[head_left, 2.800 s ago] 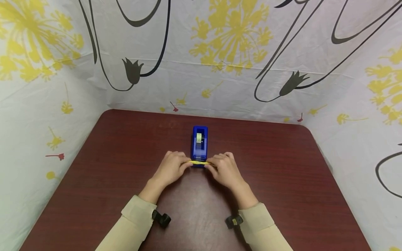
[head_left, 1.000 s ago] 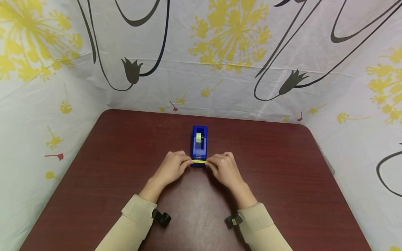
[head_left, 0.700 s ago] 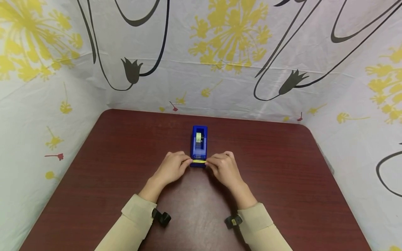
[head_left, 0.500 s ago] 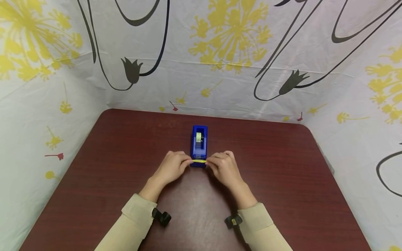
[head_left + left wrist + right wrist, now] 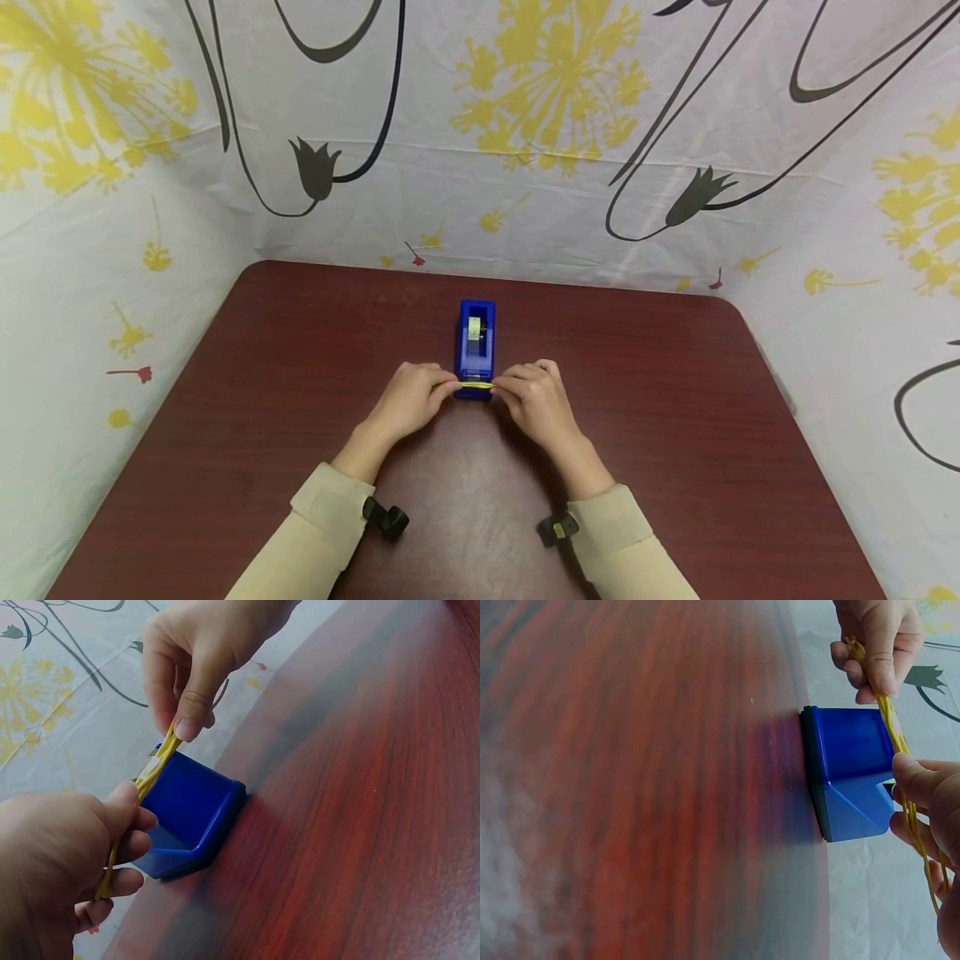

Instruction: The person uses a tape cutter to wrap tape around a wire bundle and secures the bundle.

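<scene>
A bundle of thin yellow strands [image 5: 475,385] runs straight between my two hands, over the near end of a blue tape dispenser [image 5: 476,342]. My left hand [image 5: 408,402] pinches one end between thumb and fingers; a looped bit sticks out below that hand [image 5: 64,844] in the left wrist view. The other end is pinched by my right hand [image 5: 537,403], and loose strands [image 5: 925,870] trail past its fingers in the right wrist view. Whether the strands touch the dispenser cannot be told. A roll of tape [image 5: 474,328] sits inside the dispenser, which stands upright.
The dark red wooden table [image 5: 330,325] has rounded far corners. A white cloth [image 5: 420,192] with yellow and grey flower prints hangs behind it and along both sides. A black wrist camera [image 5: 387,520] sits on the left sleeve, another camera [image 5: 558,529] on the right.
The hands have hardly moved. The yellow strands between them looked looser and more spread a second ago and now lie closer together. The dispenser has stayed in place.
</scene>
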### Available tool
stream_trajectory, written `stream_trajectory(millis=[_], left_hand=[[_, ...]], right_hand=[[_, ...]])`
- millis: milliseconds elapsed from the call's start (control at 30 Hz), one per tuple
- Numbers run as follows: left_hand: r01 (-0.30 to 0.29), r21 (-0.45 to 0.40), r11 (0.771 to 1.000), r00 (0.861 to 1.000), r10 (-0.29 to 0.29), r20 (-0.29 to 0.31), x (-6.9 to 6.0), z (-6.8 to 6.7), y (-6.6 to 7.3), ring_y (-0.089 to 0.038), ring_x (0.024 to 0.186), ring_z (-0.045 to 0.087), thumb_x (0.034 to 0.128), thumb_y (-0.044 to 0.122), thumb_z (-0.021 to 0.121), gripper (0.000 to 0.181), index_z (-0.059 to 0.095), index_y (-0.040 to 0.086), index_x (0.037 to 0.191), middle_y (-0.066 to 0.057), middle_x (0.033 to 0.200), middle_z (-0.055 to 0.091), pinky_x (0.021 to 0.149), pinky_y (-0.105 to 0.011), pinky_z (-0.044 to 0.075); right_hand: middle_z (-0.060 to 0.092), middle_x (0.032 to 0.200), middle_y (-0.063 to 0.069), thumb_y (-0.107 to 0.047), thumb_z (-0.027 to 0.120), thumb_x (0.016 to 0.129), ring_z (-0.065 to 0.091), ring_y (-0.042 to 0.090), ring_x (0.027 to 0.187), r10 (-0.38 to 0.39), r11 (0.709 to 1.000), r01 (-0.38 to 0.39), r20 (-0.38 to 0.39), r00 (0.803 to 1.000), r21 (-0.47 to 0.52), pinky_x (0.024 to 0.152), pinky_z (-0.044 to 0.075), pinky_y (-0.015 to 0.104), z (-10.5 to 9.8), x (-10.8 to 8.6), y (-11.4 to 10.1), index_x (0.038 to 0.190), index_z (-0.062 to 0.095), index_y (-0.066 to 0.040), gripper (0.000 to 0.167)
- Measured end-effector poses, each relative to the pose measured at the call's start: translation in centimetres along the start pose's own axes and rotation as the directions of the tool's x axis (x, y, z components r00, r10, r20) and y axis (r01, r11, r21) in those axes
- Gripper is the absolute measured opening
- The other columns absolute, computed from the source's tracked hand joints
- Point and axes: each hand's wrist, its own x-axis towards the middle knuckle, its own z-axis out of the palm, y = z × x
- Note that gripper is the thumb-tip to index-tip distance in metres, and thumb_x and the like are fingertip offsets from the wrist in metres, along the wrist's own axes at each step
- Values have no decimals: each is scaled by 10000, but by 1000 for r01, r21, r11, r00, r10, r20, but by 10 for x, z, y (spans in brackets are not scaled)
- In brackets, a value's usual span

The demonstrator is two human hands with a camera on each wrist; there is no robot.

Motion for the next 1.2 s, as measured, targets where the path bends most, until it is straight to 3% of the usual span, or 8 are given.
stream_trajectory(millis=[133,267,500,633,933,1200], left_hand=[[-25,-5,1000,999,25,-37,0,0,0,-79,653,553,979,243,692,137,796,177,918,104,723,622,831,-415,472],[-30,6,1000,998,30,-60,-1,1,0,-78,647,550,971,241,701,126,795,188,906,115,721,612,816,-407,474],[-71,18,997,992,73,-105,-1,3,-2,-82,627,554,954,224,722,110,806,170,908,90,728,630,778,-379,478],[-71,35,997,992,74,-103,-1,3,-2,-83,637,564,955,226,725,104,806,174,915,88,743,642,805,-396,477],[5,72,997,999,-1,-45,-1,1,3,-88,683,563,1000,277,663,160,784,191,941,108,758,616,789,-401,421],[2,74,997,998,2,-58,1,2,3,-74,646,521,974,289,689,151,792,193,919,120,710,564,766,-394,408]], right_hand=[[749,867,-1,-134,873,793,696,171,779,13,1000,-13,5,1000,7,796,435,427,-1,1,-1,856,805,-114,95],[746,866,9,-149,877,797,695,177,787,71,997,-72,38,997,24,768,419,415,-1,2,-3,884,792,-109,129],[740,839,7,-232,826,866,673,176,747,192,981,-191,153,969,-18,738,384,390,-1,4,-9,916,775,-104,147],[735,798,-12,-206,831,856,677,173,729,181,983,-173,156,971,-59,748,386,410,-1,6,-10,880,790,-138,83],[735,798,-24,-188,850,831,679,165,732,112,992,-106,99,989,-69,778,398,433,-1,4,-7,876,802,-145,78],[742,835,-22,-235,782,907,688,167,769,135,991,-130,148,980,-43,797,405,441,-4,5,-6,904,799,-146,90]])
